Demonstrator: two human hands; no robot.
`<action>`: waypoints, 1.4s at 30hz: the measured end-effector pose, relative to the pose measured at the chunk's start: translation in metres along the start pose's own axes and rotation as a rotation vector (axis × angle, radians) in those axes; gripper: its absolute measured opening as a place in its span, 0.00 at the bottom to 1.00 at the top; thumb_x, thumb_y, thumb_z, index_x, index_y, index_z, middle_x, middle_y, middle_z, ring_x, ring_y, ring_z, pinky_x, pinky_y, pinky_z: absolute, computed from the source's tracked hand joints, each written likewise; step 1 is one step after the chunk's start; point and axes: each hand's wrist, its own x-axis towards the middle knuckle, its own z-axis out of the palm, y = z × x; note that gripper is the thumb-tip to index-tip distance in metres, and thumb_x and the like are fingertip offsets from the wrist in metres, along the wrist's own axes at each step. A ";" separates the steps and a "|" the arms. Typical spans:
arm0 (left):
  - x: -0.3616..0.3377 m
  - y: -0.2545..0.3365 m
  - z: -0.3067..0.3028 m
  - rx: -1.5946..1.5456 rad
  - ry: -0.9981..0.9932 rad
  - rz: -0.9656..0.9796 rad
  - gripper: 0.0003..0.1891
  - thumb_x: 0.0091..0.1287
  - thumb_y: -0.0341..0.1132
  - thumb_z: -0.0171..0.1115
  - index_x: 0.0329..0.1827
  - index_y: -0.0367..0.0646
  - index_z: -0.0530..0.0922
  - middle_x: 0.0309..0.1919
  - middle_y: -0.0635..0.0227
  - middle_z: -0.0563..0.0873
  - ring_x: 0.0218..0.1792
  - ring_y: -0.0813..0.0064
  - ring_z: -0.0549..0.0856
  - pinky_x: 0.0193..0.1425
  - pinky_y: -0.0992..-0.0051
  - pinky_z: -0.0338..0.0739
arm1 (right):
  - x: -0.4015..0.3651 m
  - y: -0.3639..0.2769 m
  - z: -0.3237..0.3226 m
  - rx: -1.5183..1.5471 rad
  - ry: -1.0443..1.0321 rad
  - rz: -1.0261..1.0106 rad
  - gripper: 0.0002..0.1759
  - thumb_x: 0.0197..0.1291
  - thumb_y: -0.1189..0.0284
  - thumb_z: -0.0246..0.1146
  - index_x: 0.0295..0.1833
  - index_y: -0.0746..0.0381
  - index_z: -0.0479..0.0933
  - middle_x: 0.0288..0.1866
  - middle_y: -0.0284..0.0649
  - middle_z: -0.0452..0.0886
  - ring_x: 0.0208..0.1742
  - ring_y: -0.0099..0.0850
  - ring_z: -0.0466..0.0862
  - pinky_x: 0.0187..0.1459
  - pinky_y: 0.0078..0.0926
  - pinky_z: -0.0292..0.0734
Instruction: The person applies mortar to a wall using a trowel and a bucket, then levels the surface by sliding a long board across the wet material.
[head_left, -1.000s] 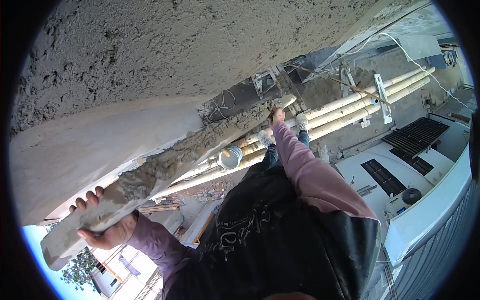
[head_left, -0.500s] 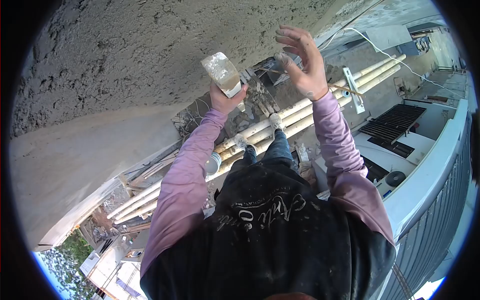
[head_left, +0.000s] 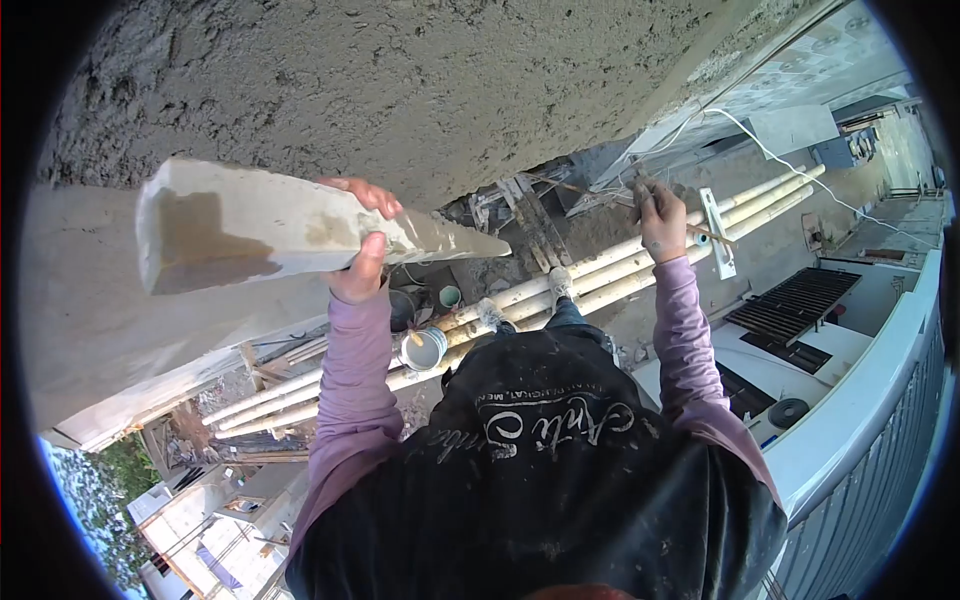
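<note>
My left hand [head_left: 362, 245] is wrapped round a long, pale straightedge [head_left: 260, 215] smeared with wet mortar. Its broad end points left toward the camera, while its far part narrows away to the right. Above it spreads the rough, wet mortar wall [head_left: 400, 90], which the bar overlaps along its lower border. My right hand [head_left: 662, 220] is raised to the right, over the pipes, its fingers curled closed and grey with mortar; I cannot tell what is in them.
Long cream pipes [head_left: 600, 255] run diagonally below, with my feet over them. A white bucket [head_left: 424, 348] stands beside them. To the right are a white level-like bar [head_left: 718, 235], a white cable [head_left: 765, 145], a dark grille [head_left: 790, 300] and a railing [head_left: 860, 420].
The straightedge has swung from end-on to lengthwise, its near end moving left with my left hand. My right hand has dropped lower and right, its spread fingers now curled in.
</note>
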 end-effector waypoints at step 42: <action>0.131 0.096 -0.079 0.191 1.085 -0.055 0.40 0.63 0.81 0.40 0.42 0.50 0.75 0.21 0.78 0.68 0.21 0.82 0.66 0.24 0.78 0.58 | 0.310 -0.346 -0.154 1.170 0.835 -0.473 0.25 0.52 0.64 0.70 0.42 0.79 0.77 0.40 0.49 0.83 0.33 0.37 0.83 0.38 0.38 0.80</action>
